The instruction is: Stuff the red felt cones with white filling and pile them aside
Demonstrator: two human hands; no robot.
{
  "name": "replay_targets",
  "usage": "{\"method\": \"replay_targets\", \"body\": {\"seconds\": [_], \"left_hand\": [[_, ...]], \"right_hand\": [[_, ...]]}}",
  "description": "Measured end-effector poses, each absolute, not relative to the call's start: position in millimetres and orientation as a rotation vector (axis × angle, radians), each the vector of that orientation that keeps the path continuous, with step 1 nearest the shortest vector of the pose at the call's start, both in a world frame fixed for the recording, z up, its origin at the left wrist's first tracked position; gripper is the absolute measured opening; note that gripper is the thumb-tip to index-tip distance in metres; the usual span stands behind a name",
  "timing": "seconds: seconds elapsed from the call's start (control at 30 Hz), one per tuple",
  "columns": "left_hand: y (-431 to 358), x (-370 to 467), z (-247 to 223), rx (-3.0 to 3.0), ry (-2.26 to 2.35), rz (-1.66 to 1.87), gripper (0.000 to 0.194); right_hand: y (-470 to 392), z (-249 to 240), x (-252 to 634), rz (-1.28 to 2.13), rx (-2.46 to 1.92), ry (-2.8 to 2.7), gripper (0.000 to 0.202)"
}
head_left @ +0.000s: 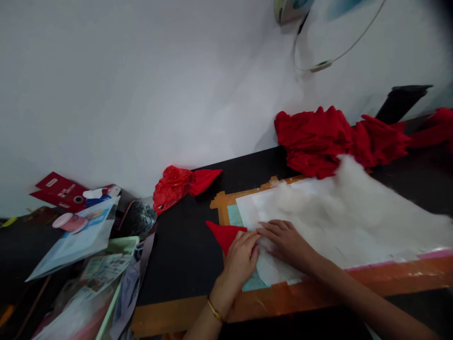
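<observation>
A small pointed piece of red cloth (pixel 223 234) shows beyond my left hand (pixel 242 256), its tip aimed left over the black tabletop. The fingers of that hand are closed on the cloth and hide its near end. My right hand (pixel 287 242) lies on the white sheet with fingers stretched out, its fingertips meeting those of my left hand; whether anything lies under them is hidden. White fluffy stuffing (pixel 375 203) is heaped right behind and beside my right hand.
A large pile of red cloth (pixel 314 137) sits against the wall beside a black container (pixel 401 104). A red plastic bag (pixel 171 186) lies at the table's back left. A green bin (pixel 123 243) stands at the left. Orange tape (pixel 184 311) covers the front edge.
</observation>
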State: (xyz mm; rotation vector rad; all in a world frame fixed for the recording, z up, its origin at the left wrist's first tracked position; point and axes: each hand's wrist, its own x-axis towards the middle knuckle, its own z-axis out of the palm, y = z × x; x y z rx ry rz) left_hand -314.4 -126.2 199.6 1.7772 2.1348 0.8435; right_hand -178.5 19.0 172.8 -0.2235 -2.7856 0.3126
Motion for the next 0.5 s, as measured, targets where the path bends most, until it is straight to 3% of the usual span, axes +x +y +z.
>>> {"method": "replay_targets", "body": {"seconds": [0.3, 0.5], "left_hand": [[-157, -325, 192, 1.594, 2.633, 0.558, 0.034], [-145, -331, 188, 1.567, 2.649, 0.549, 0.028]], "right_hand": [[19, 153, -172, 0.317, -0.127, -2.851, 0.049], [27, 165, -183, 0.884, -0.35, -2.728, 0.038]]}}
